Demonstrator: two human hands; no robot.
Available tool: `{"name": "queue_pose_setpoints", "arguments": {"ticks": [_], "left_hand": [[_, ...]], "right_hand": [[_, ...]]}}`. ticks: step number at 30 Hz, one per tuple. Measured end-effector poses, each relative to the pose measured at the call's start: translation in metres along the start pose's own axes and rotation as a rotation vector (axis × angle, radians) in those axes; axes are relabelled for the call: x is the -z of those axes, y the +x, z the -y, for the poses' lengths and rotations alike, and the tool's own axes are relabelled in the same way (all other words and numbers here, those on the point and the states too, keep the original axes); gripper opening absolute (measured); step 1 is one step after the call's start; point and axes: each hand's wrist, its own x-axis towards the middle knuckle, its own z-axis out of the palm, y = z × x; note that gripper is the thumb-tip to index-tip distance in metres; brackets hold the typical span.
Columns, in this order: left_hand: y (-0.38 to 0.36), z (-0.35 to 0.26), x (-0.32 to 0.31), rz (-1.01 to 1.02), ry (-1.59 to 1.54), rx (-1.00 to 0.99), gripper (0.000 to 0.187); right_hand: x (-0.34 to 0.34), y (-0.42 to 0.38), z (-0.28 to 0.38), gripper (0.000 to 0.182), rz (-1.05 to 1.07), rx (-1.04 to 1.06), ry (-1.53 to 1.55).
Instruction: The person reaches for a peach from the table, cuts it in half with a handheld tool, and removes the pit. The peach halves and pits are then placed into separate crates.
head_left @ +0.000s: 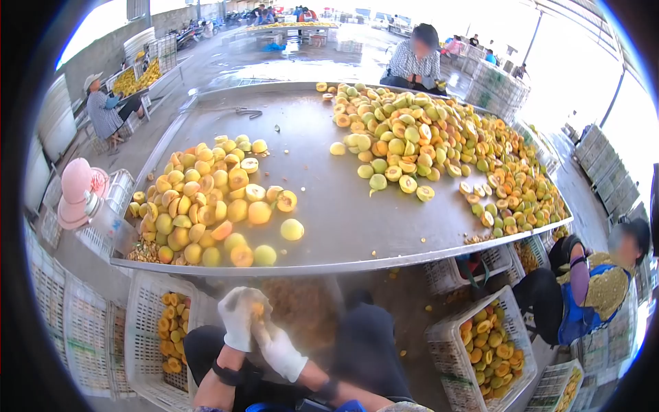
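My left hand (240,317), in a white glove, is closed around a small orange-yellow piece of peach (257,309) above my lap. My right hand (280,351), gloved too, meets it from below right, its fingers closed against the same fruit. Whether a tool sits between the fingers cannot be made out. Just beyond the hands runs the near edge of a metal table (322,226). A heap of yellow peaches (199,199), many of them halved, lies on its left part. To my left a white crate (141,323) holds peach halves (174,329).
A larger peach heap (412,137) covers the table's right side. A hooked metal tool (248,112) lies near the far edge. Another crate of halves (491,350) stands at right, near a seated person (597,288). Another person (415,62) sits across. A pink hat (81,189) is at left.
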Motion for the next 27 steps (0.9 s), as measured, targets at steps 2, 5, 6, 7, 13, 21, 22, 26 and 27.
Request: {"name": "queue_pose_setpoints", "arguments": {"ticks": [2,5,6,7,13,21,22,26,27], "left_hand": [[-0.009,0.013,-0.015,-0.023,0.02,-0.009,0.031],[0.011,-0.028,0.004,-0.029,-0.027,0.017,0.032],[0.008,-0.028,0.004,-0.019,-0.027,-0.009,0.033],[0.009,-0.023,0.005,-0.036,-0.036,-0.042,0.033],[0.012,-0.028,-0.002,0.077,-0.052,-0.022,0.036],[0.01,-0.057,-0.024,0.121,0.052,0.14,0.028],[0.01,-0.061,-0.029,0.078,0.045,0.149,0.027],[0.004,-0.059,-0.044,-0.036,0.006,0.13,0.024],[0.002,-0.058,-0.044,-0.054,0.027,0.125,0.024]], "right_hand": [[0.019,-0.009,-0.003,0.043,-0.013,0.069,-0.103],[-0.012,0.013,0.026,0.042,0.109,-0.021,0.097],[-0.013,0.009,0.033,0.045,0.108,-0.045,0.106],[-0.014,0.004,0.039,0.047,0.107,-0.07,0.115],[-0.001,0.005,0.043,0.06,0.213,-0.264,0.283],[0.01,0.012,0.028,0.062,0.135,0.024,0.107],[0.007,0.012,0.03,0.061,0.118,0.039,0.132],[0.011,0.011,0.028,0.061,0.097,0.046,0.063],[0.01,0.011,0.026,0.06,0.108,0.023,0.095]]}}
